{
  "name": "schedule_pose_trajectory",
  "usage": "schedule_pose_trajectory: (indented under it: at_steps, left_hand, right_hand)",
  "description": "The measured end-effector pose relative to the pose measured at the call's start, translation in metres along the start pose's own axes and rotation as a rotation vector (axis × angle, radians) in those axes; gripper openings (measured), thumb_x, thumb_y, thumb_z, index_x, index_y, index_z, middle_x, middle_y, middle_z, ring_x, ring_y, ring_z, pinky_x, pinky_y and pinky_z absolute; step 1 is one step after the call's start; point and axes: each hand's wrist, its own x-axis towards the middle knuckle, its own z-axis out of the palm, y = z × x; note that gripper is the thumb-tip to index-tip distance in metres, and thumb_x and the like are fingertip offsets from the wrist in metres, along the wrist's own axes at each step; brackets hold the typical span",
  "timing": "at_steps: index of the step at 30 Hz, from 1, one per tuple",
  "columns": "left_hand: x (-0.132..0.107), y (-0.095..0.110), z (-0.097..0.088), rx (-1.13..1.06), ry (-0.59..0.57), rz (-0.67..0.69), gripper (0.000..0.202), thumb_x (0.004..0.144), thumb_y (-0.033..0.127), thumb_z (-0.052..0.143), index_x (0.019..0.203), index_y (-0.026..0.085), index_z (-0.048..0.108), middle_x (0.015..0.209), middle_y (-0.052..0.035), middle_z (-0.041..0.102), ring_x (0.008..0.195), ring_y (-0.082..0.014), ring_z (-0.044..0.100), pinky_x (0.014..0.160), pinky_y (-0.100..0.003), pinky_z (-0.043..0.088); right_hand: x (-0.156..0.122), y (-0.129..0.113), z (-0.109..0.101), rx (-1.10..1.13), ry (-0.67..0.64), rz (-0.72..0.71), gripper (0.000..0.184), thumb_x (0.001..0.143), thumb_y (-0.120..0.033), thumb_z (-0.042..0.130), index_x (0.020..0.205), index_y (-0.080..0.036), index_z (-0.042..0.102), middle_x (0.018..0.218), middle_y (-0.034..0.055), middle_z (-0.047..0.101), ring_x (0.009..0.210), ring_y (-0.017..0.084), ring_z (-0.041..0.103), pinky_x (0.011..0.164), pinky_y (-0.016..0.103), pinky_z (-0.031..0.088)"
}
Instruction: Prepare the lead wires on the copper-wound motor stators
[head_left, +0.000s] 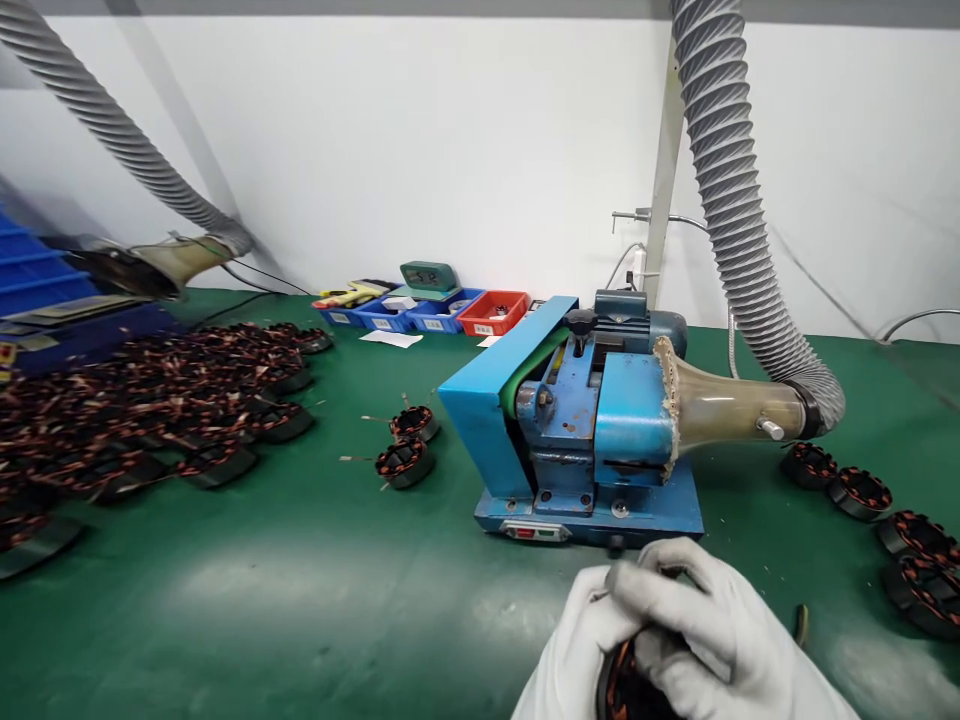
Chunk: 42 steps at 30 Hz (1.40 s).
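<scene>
Both of my hands wear white gloves and are together at the lower right, in front of the blue belt grinder [555, 430]. Between them is a motor stator [616, 685], a dark ring with copper windings, partly covered by my fingers. My left hand [574, 640] wraps around its left side. From the right, my right hand [712, 620] closes over its top, with thumb and fingers bent at the upper rim. What the fingertips pinch there is hidden.
Many stators [150, 410] crowd the green table at left. Two stators [405, 455] with protruding leads sit left of the grinder, several more [861, 492] at right. Small bins [491, 312] and a clock [429, 278] stand behind. A grey duct [727, 160] joins the grinder's hood.
</scene>
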Motion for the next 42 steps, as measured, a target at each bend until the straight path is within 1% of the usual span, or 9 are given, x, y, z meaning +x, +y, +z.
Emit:
schedule_pose_trajectory:
  at_steps: [4, 6, 14, 16, 18, 21, 24, 28, 42]
  left_hand:
    - [0.018, -0.023, -0.013, -0.090, -0.076, -0.022, 0.019, 0.075, 0.043, 0.065, 0.078, 0.024, 0.070, 0.072, -0.0063, 0.066, 0.069, -0.0213, 0.064, 0.064, -0.032, 0.055]
    - [0.027, -0.033, -0.017, -0.103, -0.136, -0.025, 0.024, 0.070, 0.048, 0.069, 0.068, 0.024, 0.069, 0.061, -0.0044, 0.063, 0.058, -0.0194, 0.062, 0.057, -0.031, 0.054]
    - [-0.002, -0.027, -0.009, 0.002, -0.274, 0.001, 0.024, 0.065, 0.044, 0.075, 0.078, 0.026, 0.068, 0.074, -0.0024, 0.065, 0.066, -0.0174, 0.063, 0.062, -0.027, 0.053]
    - [-0.010, -0.018, -0.006, 0.087, -0.246, 0.050, 0.024, 0.066, 0.039, 0.076, 0.085, 0.027, 0.066, 0.079, -0.0033, 0.064, 0.073, -0.0190, 0.063, 0.069, -0.029, 0.053]
    - [-0.011, -0.008, -0.003, 0.110, -0.166, 0.119, 0.029, 0.068, 0.033, 0.075, 0.093, 0.028, 0.063, 0.084, -0.0038, 0.063, 0.077, -0.0199, 0.064, 0.071, -0.030, 0.053]
    - [-0.002, 0.002, 0.005, 0.094, -0.026, 0.272, 0.053, 0.059, 0.022, 0.079, 0.107, 0.029, 0.056, 0.095, -0.0045, 0.060, 0.087, -0.0215, 0.063, 0.076, -0.031, 0.053]
    - [0.012, 0.003, 0.016, 0.083, 0.179, 0.167, 0.058, 0.055, 0.011, 0.074, 0.107, 0.028, 0.055, 0.107, -0.0041, 0.057, 0.097, -0.0225, 0.061, 0.082, -0.032, 0.053]
    - [0.035, -0.011, 0.026, -0.115, 0.411, -0.091, 0.029, 0.069, 0.027, 0.067, 0.097, 0.024, 0.058, 0.100, -0.0045, 0.064, 0.090, -0.0219, 0.065, 0.078, -0.033, 0.054]
    - [0.071, 0.005, 0.027, -0.267, 0.409, -0.172, 0.042, 0.049, 0.023, 0.081, 0.084, 0.020, 0.058, 0.090, -0.0059, 0.070, 0.085, -0.0231, 0.067, 0.081, -0.035, 0.053]
  right_hand:
    - [-0.001, -0.002, -0.005, 0.134, -0.045, 0.442, 0.031, 0.074, -0.020, 0.067, 0.105, -0.024, 0.068, 0.097, 0.0042, 0.070, 0.090, 0.023, 0.065, 0.079, 0.031, 0.054]
    - [0.002, -0.005, -0.010, 0.115, -0.105, 0.472, 0.013, 0.072, -0.016, 0.069, 0.084, -0.021, 0.070, 0.082, 0.0015, 0.068, 0.078, 0.020, 0.064, 0.070, 0.026, 0.053]
    - [0.033, -0.028, -0.066, -0.487, -0.579, -0.208, 0.023, 0.077, -0.002, 0.052, 0.078, -0.020, 0.066, 0.072, 0.0006, 0.060, 0.063, 0.014, 0.055, 0.055, 0.023, 0.043]
    - [0.035, -0.031, -0.078, -0.552, -0.434, -0.192, 0.027, 0.077, -0.001, 0.049, 0.083, -0.021, 0.066, 0.075, 0.0015, 0.060, 0.065, 0.015, 0.056, 0.057, 0.024, 0.044]
    - [0.033, -0.030, -0.078, -0.448, -0.105, -0.108, 0.027, 0.081, -0.004, 0.049, 0.090, -0.021, 0.067, 0.080, 0.0025, 0.063, 0.069, 0.015, 0.061, 0.061, 0.023, 0.048]
    - [0.022, -0.017, -0.045, -0.087, 0.306, 0.073, 0.013, 0.082, -0.015, 0.059, 0.086, -0.022, 0.070, 0.081, 0.0026, 0.069, 0.070, 0.015, 0.067, 0.063, 0.022, 0.054]
    - [0.014, 0.005, 0.008, 0.217, 0.325, 0.321, 0.017, 0.076, -0.029, 0.068, 0.091, -0.021, 0.072, 0.095, 0.0071, 0.073, 0.087, 0.023, 0.069, 0.076, 0.029, 0.057]
    - [0.025, 0.028, 0.047, 0.204, 0.411, 0.445, 0.026, 0.078, -0.032, 0.062, 0.099, -0.020, 0.071, 0.101, 0.0097, 0.073, 0.094, 0.026, 0.068, 0.085, 0.038, 0.054]
    - [0.065, 0.006, 0.032, -0.136, 0.382, 0.517, 0.028, 0.085, -0.027, 0.046, 0.093, -0.017, 0.071, 0.097, 0.0115, 0.073, 0.089, 0.029, 0.067, 0.081, 0.042, 0.052]
